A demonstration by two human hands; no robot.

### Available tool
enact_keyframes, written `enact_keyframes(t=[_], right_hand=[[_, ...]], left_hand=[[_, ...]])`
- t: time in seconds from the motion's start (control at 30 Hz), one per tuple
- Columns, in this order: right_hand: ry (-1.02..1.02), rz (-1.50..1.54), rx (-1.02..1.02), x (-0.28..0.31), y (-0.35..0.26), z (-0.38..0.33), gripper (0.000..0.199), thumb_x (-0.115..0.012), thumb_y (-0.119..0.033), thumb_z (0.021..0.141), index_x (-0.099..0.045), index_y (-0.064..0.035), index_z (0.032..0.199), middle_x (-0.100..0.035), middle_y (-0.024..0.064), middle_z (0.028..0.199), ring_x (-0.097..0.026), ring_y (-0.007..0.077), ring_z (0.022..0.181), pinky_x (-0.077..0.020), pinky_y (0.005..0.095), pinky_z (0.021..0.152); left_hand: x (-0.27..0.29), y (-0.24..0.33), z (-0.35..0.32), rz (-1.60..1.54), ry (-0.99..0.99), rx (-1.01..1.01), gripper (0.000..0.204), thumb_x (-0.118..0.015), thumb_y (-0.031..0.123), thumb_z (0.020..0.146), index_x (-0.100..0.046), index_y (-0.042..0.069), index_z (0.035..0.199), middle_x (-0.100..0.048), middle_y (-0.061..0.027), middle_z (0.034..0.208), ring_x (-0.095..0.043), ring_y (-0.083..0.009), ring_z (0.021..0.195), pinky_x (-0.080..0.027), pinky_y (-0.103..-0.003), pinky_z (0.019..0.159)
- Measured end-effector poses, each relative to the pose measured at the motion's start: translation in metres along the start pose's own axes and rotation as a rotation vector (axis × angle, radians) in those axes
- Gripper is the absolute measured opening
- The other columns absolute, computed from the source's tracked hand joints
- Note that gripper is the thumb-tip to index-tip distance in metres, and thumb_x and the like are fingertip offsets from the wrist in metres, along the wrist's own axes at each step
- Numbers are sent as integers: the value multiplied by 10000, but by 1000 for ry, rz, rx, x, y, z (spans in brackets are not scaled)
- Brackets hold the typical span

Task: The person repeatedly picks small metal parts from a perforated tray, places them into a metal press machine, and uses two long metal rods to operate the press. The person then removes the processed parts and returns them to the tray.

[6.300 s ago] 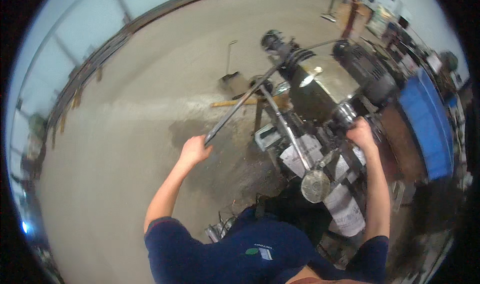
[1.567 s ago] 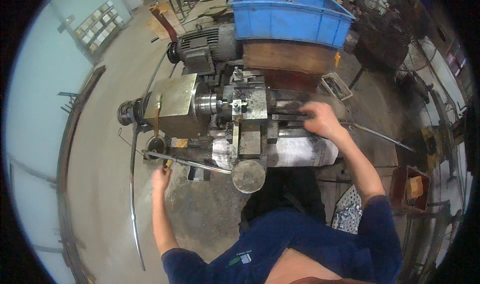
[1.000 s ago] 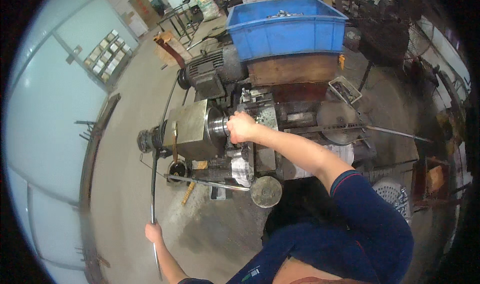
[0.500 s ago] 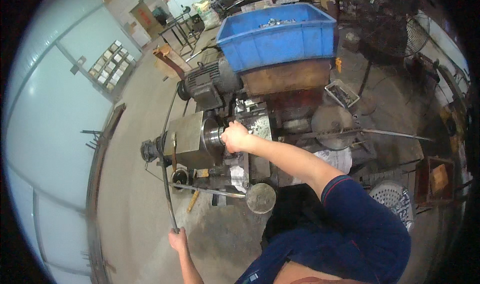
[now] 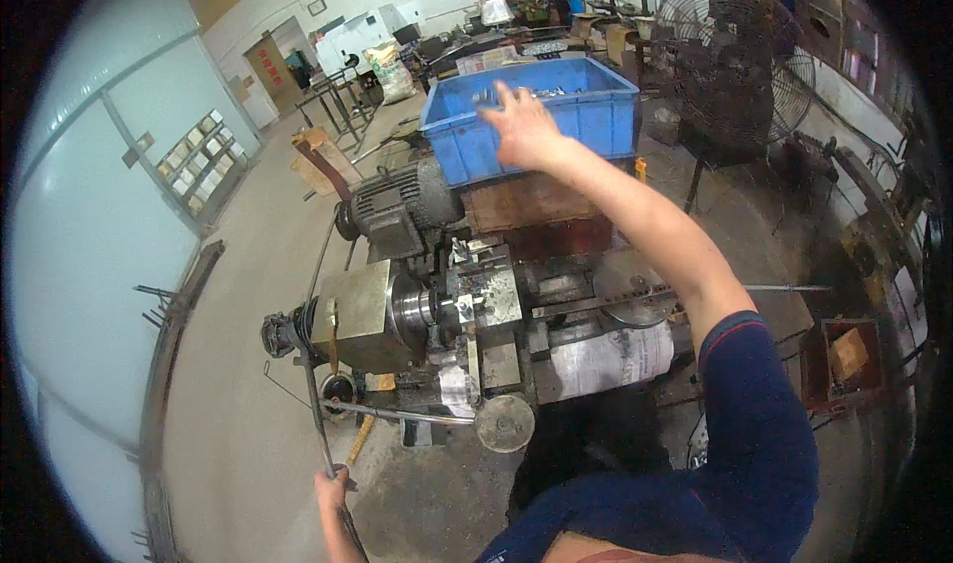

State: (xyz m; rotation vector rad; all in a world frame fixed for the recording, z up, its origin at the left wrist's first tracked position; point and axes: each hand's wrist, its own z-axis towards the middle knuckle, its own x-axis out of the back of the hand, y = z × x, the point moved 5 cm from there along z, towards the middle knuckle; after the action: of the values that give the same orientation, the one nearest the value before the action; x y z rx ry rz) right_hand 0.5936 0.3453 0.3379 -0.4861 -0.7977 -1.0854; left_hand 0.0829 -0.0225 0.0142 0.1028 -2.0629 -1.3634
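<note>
My left hand (image 5: 333,486) is wrapped round the lower end of a long dark metal lever (image 5: 316,404), which runs up to the left end of a small lathe's headstock (image 5: 347,315). Over the near rim of a blue plastic bin (image 5: 536,146) hangs my right hand (image 5: 526,131), its fingers spread. A small blurred greyish thing shows just beside those fingertips, seemingly apart from them. Metal pieces lie inside the bin. The lathe's round chuck (image 5: 412,310) is uncovered, facing a tool slide (image 5: 488,295) strewn with metal chips.
An electric motor (image 5: 397,206) sits behind the headstock. Nearer me, a handle bar ends in a round disc (image 5: 504,423). A large caged fan (image 5: 720,62) stands at the back right, and a rusty box (image 5: 844,364) at the right. White paper (image 5: 611,359) covers part of the bench.
My right hand has left the chuck, moving up and away to the blue bin, its fingers now spread. The left hand keeps its grip on the lever. The view has tilted up somewhat.
</note>
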Motion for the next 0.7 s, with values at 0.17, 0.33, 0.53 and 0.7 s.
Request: enact_keyframes(t=[0.17,0.33,0.53,0.7], right_hand=[[139,258,112,24,10,-50,504,-582,-158,580,-569,-79,1077,-369,214,1283,-423,356,1102,-371,398,928],[-101,342,-91,33,72,-199,429,-578,-162,555,-606,-29,962,-431,194,1242,-459,359,1072,-396,396,884],[-390,95,-841,71,161,-484,408,-573,-179,559,-611,-42,941,-510,192,1134,-517,347,988,-434,389,811],[-485,-3,-1168,75,119,-687,292,-598,-222,571,-657,-82,821,-604,162,847,-586,317,805,-475,381,721]], left_hand=[[-2,9,-7,-103,39,-25,267,-613,121,757,-519,-94,885,-568,-131,629,-582,-208,525,-485,-314,477],[25,1,-5,127,-199,32,394,-631,191,766,-477,-72,1016,-579,-133,683,-584,-204,583,-477,-295,492],[-36,108,-80,101,-92,158,409,-481,229,868,-445,-9,1199,-494,-279,1120,-518,-365,1022,-418,-432,850],[-21,75,-60,-251,-30,263,425,-469,252,879,-440,-40,1187,-525,-291,1058,-555,-371,956,-432,-448,826]])
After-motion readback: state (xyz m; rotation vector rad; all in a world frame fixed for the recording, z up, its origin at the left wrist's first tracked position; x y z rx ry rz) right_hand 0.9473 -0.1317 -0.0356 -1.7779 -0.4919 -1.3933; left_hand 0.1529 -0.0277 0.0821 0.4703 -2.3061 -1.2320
